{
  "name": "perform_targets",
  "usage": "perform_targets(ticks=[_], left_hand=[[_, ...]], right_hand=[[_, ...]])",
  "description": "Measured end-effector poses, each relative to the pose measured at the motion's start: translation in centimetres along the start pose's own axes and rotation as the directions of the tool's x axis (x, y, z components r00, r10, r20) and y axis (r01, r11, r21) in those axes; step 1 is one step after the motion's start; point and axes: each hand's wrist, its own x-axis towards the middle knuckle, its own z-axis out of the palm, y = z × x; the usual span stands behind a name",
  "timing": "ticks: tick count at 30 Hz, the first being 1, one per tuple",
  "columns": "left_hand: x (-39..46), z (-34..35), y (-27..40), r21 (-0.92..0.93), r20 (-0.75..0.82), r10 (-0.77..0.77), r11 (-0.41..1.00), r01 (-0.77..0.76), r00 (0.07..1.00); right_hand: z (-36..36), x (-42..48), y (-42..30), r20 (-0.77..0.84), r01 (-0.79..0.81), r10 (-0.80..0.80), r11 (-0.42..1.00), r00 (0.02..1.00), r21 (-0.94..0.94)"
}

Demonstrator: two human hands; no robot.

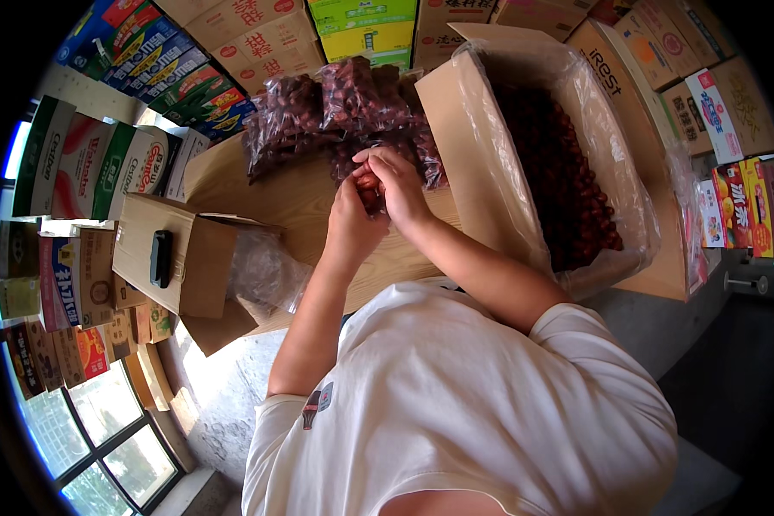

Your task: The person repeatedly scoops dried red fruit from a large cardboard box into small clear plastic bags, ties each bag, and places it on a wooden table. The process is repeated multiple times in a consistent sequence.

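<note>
My left hand (pixel 356 222) and my right hand (pixel 400 187) meet in front of me over a wood-grain table (pixel 396 261). Between them they grip a clear plastic bag of red dates (pixel 367 185); the fingers hide most of it. Just beyond my hands, filled clear bags of red dates (pixel 355 97) are piled on the table. To the right stands a large open cardboard carton (pixel 490 187) with a clear plastic liner (pixel 638 213). Many loose red dates (pixel 555 180) lie inside it.
At the left of the table is an open cardboard box (pixel 209 258) with a black object (pixel 160 258) on its side and clear plastic bags (pixel 264 267) at its mouth. Stacked product cartons (pixel 258 45) line the far side, and more boxes (pixel 80 168) stand by the window (pixel 106 438).
</note>
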Motion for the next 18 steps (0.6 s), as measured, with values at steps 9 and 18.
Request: perform_targets(ticks=[9,18], left_hand=[[0.1,-0.2,0.5,0.030,0.013,-0.043,0.999,0.043,0.999],[-0.8,0.8,1.7,0.205,-0.026,0.159,0.967,-0.150,0.987]], right_hand=[[-1.0,-0.2,0.4,0.034,-0.003,0.005,0.997,0.999,-0.080],[-0.5,-0.5,-2.0,-0.219,-0.258,0.280,0.958,0.935,0.126]])
